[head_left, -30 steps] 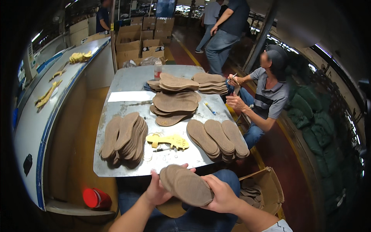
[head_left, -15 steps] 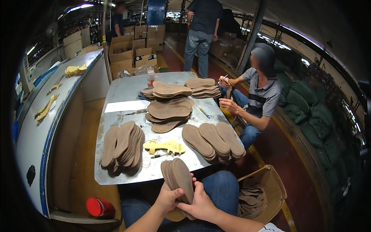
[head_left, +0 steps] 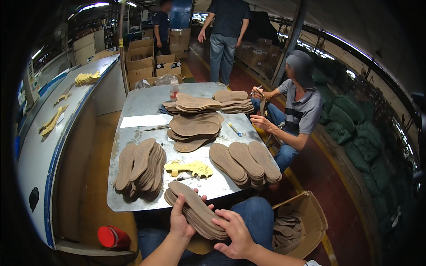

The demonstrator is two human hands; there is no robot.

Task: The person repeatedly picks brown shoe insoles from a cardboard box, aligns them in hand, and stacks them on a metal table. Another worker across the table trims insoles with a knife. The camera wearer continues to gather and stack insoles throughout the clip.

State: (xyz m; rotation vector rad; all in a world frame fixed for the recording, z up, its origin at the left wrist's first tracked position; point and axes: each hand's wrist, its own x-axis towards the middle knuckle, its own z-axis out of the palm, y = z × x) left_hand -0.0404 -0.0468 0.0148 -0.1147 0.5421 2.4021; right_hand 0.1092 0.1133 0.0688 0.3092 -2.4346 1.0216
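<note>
Brown insole stack clasped between both hands, left and right fingers curled.

Grey metal table with brown insole stacks, yellow template, pen.

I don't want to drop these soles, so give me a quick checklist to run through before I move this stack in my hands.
1. Both hands on the stack of brown soles: ok, left hand under its near side, right hand at its right end.
2. Stack squared up: not ok, the soles are fanned and offset.
3. Free spot at the near edge of the metal table: ok, a bare strip between the fanned pile and the three overlapped piles.
4. Yellow template and pen out of the way: not ok, they lie just beyond the stack.
5. Grip firmness: cannot tell.
</note>
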